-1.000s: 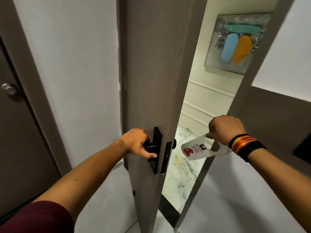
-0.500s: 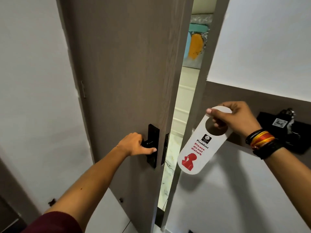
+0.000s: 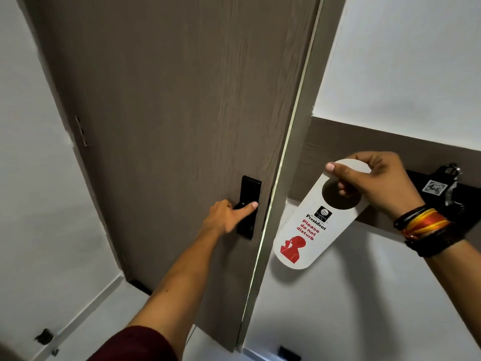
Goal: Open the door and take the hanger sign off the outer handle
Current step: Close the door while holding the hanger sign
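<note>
A brown wood-grain door [image 3: 169,100] fills the middle of the head view, almost against its frame with only a thin bright gap along its right edge. My left hand [image 3: 226,217] grips the black inner handle [image 3: 247,204] on its lock plate. My right hand [image 3: 380,183] holds a white hanger sign [image 3: 309,230] by its top, above the round hole. The sign hangs free in front of the wall right of the door, printed "Please do not disturb" with a red figure. The outer handle is hidden behind the door.
A brown wall panel [image 3: 364,136] runs right of the frame. On it sits a black holder with a key tag [image 3: 434,188] just behind my right wrist. White walls flank the door, and a small black door stop [image 3: 44,336] sits on the floor at lower left.
The door has swung from wide open to nearly closed, hiding the corridor and painting. My right hand drew the sign away from the door and lifted it in front of the right wall.
</note>
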Tool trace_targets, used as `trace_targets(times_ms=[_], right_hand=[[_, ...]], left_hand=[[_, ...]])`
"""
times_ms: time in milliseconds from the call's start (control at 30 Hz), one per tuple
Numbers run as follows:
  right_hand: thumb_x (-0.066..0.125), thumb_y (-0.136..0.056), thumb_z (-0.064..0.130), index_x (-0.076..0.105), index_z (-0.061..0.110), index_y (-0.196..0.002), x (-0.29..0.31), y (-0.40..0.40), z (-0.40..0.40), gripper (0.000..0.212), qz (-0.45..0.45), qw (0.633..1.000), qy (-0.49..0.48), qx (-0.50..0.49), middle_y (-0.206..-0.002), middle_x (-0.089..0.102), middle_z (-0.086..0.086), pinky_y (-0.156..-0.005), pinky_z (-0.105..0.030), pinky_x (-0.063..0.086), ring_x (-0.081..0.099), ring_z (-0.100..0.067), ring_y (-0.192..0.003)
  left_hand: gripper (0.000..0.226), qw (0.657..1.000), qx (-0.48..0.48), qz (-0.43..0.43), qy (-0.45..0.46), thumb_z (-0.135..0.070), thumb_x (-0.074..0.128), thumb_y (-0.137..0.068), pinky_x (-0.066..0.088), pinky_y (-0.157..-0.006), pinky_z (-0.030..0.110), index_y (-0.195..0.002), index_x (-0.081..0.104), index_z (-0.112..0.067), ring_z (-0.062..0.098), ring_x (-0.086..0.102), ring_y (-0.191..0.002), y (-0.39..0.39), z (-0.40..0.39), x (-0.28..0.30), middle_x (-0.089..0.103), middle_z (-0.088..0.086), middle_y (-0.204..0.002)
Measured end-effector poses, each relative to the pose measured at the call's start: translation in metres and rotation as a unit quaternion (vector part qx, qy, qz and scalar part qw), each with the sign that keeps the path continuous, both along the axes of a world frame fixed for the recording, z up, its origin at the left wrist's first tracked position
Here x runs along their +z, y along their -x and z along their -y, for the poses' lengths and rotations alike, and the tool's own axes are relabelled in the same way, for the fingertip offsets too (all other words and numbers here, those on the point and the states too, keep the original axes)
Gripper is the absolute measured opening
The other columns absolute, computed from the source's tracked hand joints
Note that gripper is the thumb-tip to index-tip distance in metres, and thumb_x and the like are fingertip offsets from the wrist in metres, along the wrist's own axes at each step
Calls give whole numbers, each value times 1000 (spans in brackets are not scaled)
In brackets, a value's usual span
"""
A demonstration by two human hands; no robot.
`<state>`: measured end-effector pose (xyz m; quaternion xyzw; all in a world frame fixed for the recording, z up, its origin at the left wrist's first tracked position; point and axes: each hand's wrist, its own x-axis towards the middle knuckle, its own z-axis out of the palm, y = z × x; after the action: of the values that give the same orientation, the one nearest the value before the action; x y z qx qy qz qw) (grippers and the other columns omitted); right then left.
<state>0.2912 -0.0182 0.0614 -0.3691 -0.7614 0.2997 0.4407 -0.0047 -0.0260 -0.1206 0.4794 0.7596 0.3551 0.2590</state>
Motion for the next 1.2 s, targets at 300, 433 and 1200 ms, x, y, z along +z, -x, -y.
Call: trace_targets(times_ms=[300, 433, 1200], right_hand=[[80, -85, 24, 76, -4, -88, -3, 7, -13, 29, -11, 1000, 0, -22, -61, 68, -9, -52, -15, 55, 62, -6, -47], [81, -84, 27, 76, -2, -86, 0, 10, -18, 29, -12, 999, 4, -34, -58, 69, -3, -54, -19, 56, 62, -9, -49], [80, -86, 27, 77, 0, -87, 8, 7, -24, 27, -2, 999, 38, -25, -61, 70, -10, -61, -29, 58, 64, -17, -54]], left_hand=[[81, 1000, -6, -17, -6, -91, 55, -73, 53, -78, 41, -80, 59, -11, 24, 61, -81, -5, -38, -2, 62, 5, -84], [79, 999, -9, -29, -13, -92, 53, -74, 53, -78, 42, -72, 52, -13, 25, 59, -77, -6, -50, -3, 59, 4, -76], [82, 931, -75, -356, -47, -98, 40, -72, 51, -65, 33, -47, 39, -20, 16, 48, -47, 11, -68, 25, 45, -2, -47]])
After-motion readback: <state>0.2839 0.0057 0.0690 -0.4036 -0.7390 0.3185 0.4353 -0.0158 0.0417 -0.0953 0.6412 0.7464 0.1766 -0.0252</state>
